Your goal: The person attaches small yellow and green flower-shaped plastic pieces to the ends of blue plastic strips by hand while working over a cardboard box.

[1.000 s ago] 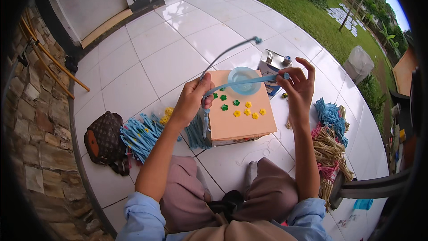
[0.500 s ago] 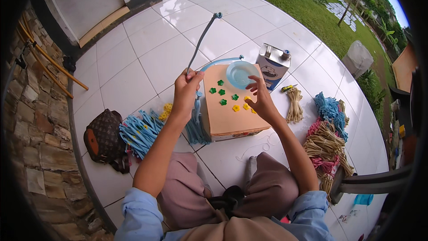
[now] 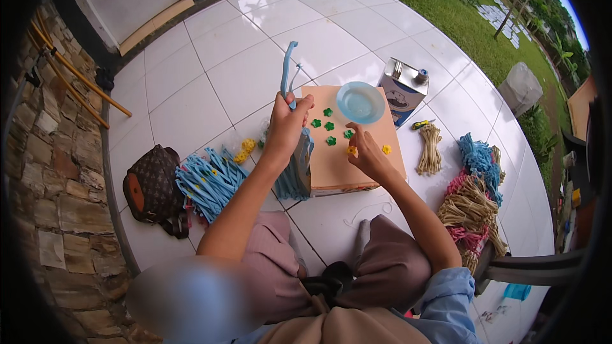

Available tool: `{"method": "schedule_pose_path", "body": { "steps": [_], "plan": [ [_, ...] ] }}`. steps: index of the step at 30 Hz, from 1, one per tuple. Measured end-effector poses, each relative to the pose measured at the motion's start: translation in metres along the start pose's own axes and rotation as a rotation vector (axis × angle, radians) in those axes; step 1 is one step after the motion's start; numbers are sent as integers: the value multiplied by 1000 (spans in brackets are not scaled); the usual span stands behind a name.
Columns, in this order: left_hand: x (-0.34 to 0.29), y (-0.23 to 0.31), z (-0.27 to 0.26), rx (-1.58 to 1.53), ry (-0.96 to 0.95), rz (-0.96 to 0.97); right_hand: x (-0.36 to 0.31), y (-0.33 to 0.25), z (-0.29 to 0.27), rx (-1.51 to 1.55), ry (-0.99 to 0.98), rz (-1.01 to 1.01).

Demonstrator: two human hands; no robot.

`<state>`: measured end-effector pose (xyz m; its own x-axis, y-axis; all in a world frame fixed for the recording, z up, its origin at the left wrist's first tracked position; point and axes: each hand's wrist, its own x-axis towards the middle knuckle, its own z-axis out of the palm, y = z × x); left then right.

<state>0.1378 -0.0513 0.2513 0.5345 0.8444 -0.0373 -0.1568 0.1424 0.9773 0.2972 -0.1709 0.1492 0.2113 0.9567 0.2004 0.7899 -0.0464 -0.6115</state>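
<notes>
The left hand [image 3: 290, 124] gripped a blue strap [image 3: 285, 75] — no flower visible — above the left edge of the box [image 3: 331, 169]. The right hand [image 3: 371, 154] curled by a yellow flower [image 3: 351, 150], hold not determinable. Green flowers [image 3: 329, 126] lay unattached; flowered straps [image 3: 210, 181], apparently finished, lay beyond that edge.

Head cam, wide fisheye: looks dn/fwd from abv lap [image 3: 390, 256], hands [image 3: 288, 129] nr ctr.

Pale blue, green and yellow over peach
On my monitor, mid-frame, I see light-blue straps [image 3: 287, 71], green flowers [image 3: 329, 126], a yellow flower [image 3: 386, 150], a peach box top [image 3: 357, 171]; at left, a dark brown bag [image 3: 153, 179] with repeating lighter print.
</notes>
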Motion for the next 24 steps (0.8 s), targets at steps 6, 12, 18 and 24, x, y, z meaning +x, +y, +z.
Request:
{"method": "schedule_pose_path", "body": {
  "steps": [6,12,18,24],
  "plan": [
    [-16,18,-3,313,-63,171,15,-90,-59,305,203,-163],
    [-35,41,2,214,-212,178,4,-135,-86,279,353,-398],
    [-37,47,-1,99,-299,143,5,-138,-86,215,369,-474],
    [-37,50,-2,33,-259,99,6,-147,-89,51,479,-519]
  ]
}}
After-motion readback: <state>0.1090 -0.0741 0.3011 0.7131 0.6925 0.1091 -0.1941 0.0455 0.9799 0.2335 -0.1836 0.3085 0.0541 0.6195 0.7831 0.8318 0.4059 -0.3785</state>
